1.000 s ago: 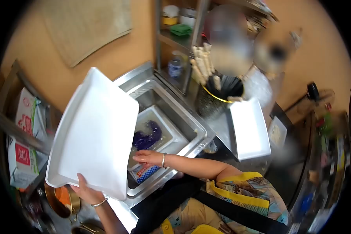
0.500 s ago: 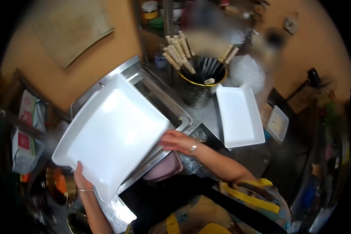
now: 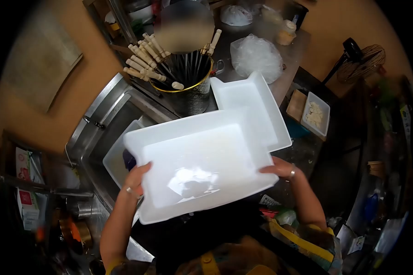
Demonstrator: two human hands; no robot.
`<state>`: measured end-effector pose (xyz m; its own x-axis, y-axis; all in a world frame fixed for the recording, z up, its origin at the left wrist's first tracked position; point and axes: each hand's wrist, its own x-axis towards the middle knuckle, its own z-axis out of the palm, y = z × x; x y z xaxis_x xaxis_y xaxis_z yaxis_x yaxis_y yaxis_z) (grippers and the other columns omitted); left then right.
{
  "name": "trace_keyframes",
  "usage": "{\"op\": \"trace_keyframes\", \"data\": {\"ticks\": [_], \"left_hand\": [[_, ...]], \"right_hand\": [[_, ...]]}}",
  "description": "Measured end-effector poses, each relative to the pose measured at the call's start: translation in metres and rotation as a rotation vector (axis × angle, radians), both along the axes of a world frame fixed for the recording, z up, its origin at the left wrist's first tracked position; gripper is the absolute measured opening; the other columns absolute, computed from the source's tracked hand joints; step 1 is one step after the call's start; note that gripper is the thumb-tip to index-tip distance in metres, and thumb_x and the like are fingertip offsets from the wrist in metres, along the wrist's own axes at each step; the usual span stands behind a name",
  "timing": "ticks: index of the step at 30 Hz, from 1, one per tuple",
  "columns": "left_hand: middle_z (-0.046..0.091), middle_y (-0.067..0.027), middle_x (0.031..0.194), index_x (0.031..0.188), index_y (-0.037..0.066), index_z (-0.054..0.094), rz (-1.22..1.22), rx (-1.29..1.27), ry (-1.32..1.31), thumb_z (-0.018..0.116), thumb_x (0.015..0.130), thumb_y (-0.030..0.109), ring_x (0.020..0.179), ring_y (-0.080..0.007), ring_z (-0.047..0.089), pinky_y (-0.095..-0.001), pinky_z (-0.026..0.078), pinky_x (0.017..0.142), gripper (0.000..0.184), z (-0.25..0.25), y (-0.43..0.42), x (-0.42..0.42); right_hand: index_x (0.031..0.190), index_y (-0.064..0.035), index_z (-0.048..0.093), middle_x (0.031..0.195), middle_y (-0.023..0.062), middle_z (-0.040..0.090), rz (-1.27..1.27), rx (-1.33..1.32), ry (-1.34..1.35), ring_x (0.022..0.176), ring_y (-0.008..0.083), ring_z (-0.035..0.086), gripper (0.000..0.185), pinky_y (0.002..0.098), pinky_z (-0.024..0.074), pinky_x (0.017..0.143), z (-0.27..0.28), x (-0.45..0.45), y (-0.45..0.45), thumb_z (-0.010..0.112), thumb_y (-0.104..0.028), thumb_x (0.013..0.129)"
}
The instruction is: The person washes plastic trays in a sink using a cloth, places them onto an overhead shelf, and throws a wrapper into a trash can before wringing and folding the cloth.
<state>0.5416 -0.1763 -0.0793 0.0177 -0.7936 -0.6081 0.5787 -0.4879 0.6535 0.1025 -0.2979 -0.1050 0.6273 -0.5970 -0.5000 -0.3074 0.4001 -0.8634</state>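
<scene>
A large white tray (image 3: 206,160) is held level in front of my body, its inside facing up. My left hand (image 3: 136,178) grips its left edge, thumb over the rim. At the right edge, my right hand (image 3: 280,168) has its fingers wrapped round the corner. Just behind it, partly covered by the held tray, lies a second white tray (image 3: 257,107) on the metal counter. Left of the held tray, the sink (image 3: 94,140) contains a pale tub (image 3: 117,158) with a dark purple thing (image 3: 129,159) partly hidden.
A metal bucket (image 3: 190,98) of wooden-handled skewers stands behind the trays, beside a plastic bag (image 3: 257,57). Farther right are a small white tray (image 3: 317,114) with pale pieces and a fan (image 3: 362,57). Brass-coloured pots (image 3: 78,233) sit at the lower left.
The held tray has moved right, away from over the sink, and is now level. My right hand has gone from beside the sink to the tray's right edge. The view has turned right.
</scene>
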Motion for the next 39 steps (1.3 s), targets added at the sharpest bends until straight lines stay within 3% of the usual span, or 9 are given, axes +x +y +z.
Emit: {"op": "trace_keyframes", "data": {"ticks": [9,17,21,22,25,29,31,35,39], "left_hand": [[0.055,-0.0051,0.108,0.118,0.009,0.046,-0.346,-0.173,-0.227,0.055,0.086,0.033,0.095,-0.0148,0.053,-0.0298,0.047,0.08,0.041,-0.03,-0.126,-0.121],[0.058,-0.006,0.072,0.091,0.004,0.055,0.648,-0.202,-0.313,0.055,0.078,0.001,0.056,-0.0121,0.052,-0.0249,0.044,0.046,0.013,-0.23,-0.04,0.059],[0.061,-0.0059,0.07,0.086,0.008,0.062,0.927,0.237,-0.786,0.054,0.074,0.005,0.068,-0.0195,0.058,-0.0304,0.047,0.061,0.015,-0.271,0.043,0.16],[0.061,-0.0059,0.07,0.086,0.008,0.062,0.954,0.254,-0.765,0.054,0.074,0.005,0.068,-0.0195,0.058,-0.0304,0.047,0.061,0.015,-0.28,0.06,0.183],[0.064,-0.0115,0.08,0.088,0.006,0.063,0.925,0.45,-0.907,0.053,0.076,0.013,0.076,-0.0254,0.061,-0.034,0.047,0.069,0.017,-0.294,0.085,0.215],[0.059,-0.0174,0.106,0.1,0.006,0.062,0.163,0.526,-1.351,0.045,0.084,0.024,0.101,-0.032,0.054,-0.0383,0.042,0.088,0.03,-0.308,0.088,0.246],[0.059,-0.0161,0.106,0.103,0.004,0.06,0.037,0.367,-1.411,0.043,0.085,0.023,0.103,-0.0308,0.053,-0.0381,0.04,0.091,0.031,-0.408,0.097,0.277],[0.06,-0.0169,0.104,0.105,0.004,0.058,-0.521,0.265,-1.618,0.045,0.084,0.027,0.101,-0.0319,0.054,-0.0384,0.041,0.09,0.034,-0.417,0.112,0.293],[0.059,-0.0193,0.103,0.101,0.002,0.059,-0.556,0.244,-1.493,0.047,0.081,0.027,0.102,-0.0337,0.053,-0.0372,0.041,0.09,0.035,-0.351,0.119,0.279]], "right_hand": [[0.111,0.0055,0.052,0.099,0.0118,0.061,-0.695,-0.137,0.07,0.088,0.0218,0.059,0.053,0.0302,0.0462,0.08,0.021,-0.155,0.067,0.059,-0.006,0.06],[0.099,0.0029,0.052,0.081,0.0097,0.056,-1.092,-0.216,-0.172,0.067,0.0214,0.055,0.025,0.0343,0.0493,0.059,-0.078,0.026,0.011,0.053,-0.011,0.078],[0.109,-0.001,0.044,0.081,0.0108,0.056,-0.926,0.003,-0.054,0.059,0.0233,0.057,0.033,0.0386,0.0509,0.047,-0.093,0.036,-0.019,0.049,-0.026,0.088],[0.082,-0.0053,0.052,0.067,0.007,0.052,-0.871,-0.004,-0.017,0.051,0.0222,0.052,0.021,0.0384,0.0482,0.048,-0.087,0.042,-0.018,0.052,-0.026,0.085],[0.073,-0.006,0.052,0.065,0.0084,0.052,-0.787,0.272,0.025,0.051,0.0229,0.052,0.027,0.0358,0.0486,0.05,-0.098,0.051,-0.035,0.051,-0.029,0.086],[0.071,-0.0046,0.053,0.067,0.0109,0.056,-0.662,0.401,-0.021,0.051,0.0237,0.055,0.037,0.0352,0.0489,0.051,-0.085,0.057,-0.028,0.049,-0.038,0.086],[0.072,-0.002,0.057,0.071,0.0129,0.06,-0.579,0.204,0.502,0.055,0.0235,0.059,0.048,0.0328,0.05,0.053,-0.075,0.057,-0.023,0.049,-0.048,0.085],[0.088,0.0,0.057,0.081,0.012,0.063,-0.035,0.308,0.397,0.067,0.0209,0.064,0.029,0.0301,0.0545,0.061,0.001,0.053,-0.041,0.05,-0.028,0.089],[0.084,-0.002,0.06,0.078,0.0074,0.062,-0.441,-0.268,0.248,0.065,0.014,0.06,0.018,0.0266,0.0503,0.059,0.012,0.032,-0.149,0.055,-0.019,0.084]]}}
